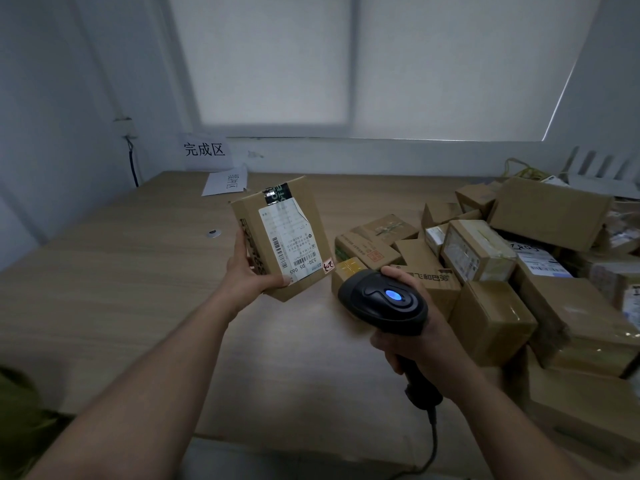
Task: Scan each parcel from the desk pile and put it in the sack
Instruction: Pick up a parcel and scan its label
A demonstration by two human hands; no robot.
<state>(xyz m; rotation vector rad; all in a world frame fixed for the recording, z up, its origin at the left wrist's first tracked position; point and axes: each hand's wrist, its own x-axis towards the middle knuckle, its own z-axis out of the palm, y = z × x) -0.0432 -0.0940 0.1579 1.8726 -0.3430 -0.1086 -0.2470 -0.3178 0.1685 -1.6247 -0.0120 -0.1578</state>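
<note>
Parcel, a small brown cardboard box with white label and dark tape, held tilted above the wooden desk by left hand fingers gripping its lower edge, right hand clenched around glossy black scanner, blue light glowing, jumbled cardboard pile just right.

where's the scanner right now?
Head view, lower centre-right: the scanner is in the right hand, just left of the parcel pile, aimed toward the box held by the left hand.

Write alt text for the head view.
The left hand holds up a cardboard parcel, label facing the camera, while the right hand aims a black barcode scanner at it. More boxes are piled on the wooden desk at right.
</note>
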